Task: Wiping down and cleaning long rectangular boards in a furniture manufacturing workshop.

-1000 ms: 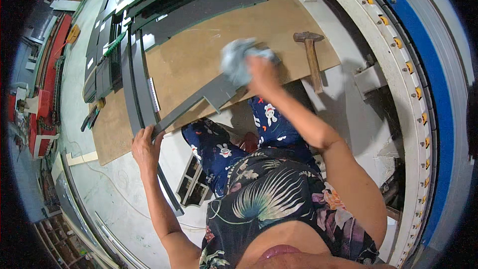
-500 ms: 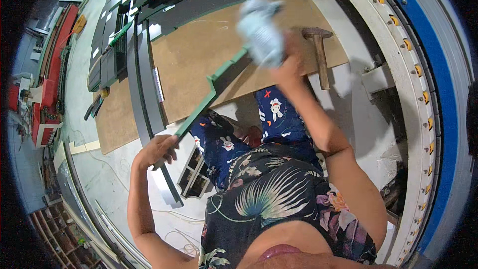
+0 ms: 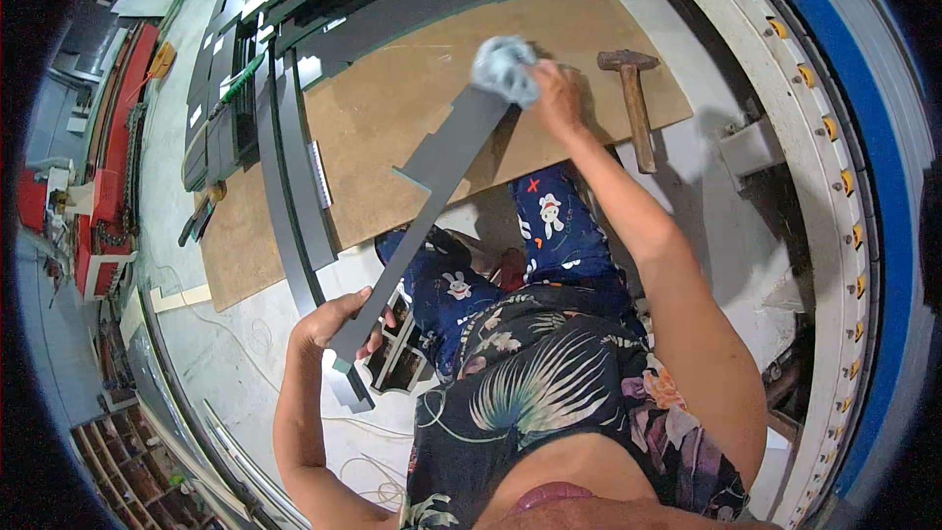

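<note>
"Left hand (image 3: 337, 322) nearest: how is it set?"

"Curled around a dark grey strip (image 3: 456, 147) close to its near end, fingertips showing past the edge. That end is out beyond the table edge, above a grey compartmented crate (image 3: 400, 358)."

"What shape is the strip?"

"Flat, matte and narrow, stepping out wider halfway along, with a greenish tint on its cut edges. It slants away to the right, its far part over the board (image 3: 383, 98); whether it touches down, I can't tell."

"And the right hand (image 3: 559, 100)?"

"Closed on a bunched cloth (image 3: 502, 69), pale blue and rumpled, against the strip's far end. Blur hides how each finger sits."

"The surface itself?"

"Plain brown, faintly scuffed. A hammer (image 3: 637, 118) lies at the right, its wooden handle overhanging the edge; long dark strips (image 3: 306, 177) cross the left side, and flat dark panels (image 3: 422, 15) are piled at the back."

"Around it?"

"Pale floor (image 3: 162, 162), a white curved-looking beam (image 3: 807, 137) studded with yellow rollers (image 3: 830, 128) on the right, a blue band (image 3: 883, 157) behind it, and red machinery (image 3: 113, 152) off to the left."
</note>
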Tool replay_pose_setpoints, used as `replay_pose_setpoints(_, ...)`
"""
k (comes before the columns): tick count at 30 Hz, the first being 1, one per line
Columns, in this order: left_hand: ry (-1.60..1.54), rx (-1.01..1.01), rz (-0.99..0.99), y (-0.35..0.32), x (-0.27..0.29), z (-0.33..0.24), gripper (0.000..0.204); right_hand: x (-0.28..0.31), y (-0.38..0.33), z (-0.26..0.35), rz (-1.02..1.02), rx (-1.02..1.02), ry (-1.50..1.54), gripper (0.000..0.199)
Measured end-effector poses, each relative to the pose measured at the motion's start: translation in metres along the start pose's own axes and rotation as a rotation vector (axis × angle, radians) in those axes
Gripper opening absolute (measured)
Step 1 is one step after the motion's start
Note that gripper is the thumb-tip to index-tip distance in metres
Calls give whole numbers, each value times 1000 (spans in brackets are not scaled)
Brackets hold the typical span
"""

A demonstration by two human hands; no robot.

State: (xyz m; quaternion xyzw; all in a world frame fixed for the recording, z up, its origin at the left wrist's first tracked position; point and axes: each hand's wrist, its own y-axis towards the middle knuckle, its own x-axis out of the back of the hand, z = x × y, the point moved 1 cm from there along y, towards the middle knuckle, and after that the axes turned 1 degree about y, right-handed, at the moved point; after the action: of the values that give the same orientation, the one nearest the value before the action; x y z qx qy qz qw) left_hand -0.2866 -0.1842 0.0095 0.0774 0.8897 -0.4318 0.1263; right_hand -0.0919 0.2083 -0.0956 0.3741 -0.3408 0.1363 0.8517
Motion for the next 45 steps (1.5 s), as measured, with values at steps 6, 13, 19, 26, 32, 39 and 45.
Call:
replay_pose_setpoints(6, -136, 31, 40, -1, 11, -1, 56, 7, -65, 131, 260, 350, 164, 40)
replay_pose_setpoints(13, -128, -5, -8, 3, 11, 13, 56, 28, -83, 180, 301, 410, 423, 35)
replay_pose_setpoints(19, -237, -125, 65, 5, -6, 8, 58, 24, -69, 148, 226, 19, 370, 38)
replay_pose_setpoints(26, -119, -145, -79, 5, -17, 9, 37, 30, -89, 153, 356, 330, 630, 45)
replay_pose_setpoints(32, 55, -190, -74, 34, -6, -35, 46, 45, -47, 19, -73, -726, 417, 47)
replay_pose_setpoints(39, 121, -182, 120, 107, 54, -79, 49, 82, -67, 39, -158, -522, 775, 50)
replay_pose_setpoints(45, 1018, -380, -488, 138, 97, -94, 43, 80, -87, 40, -128, -661, 767, 54)
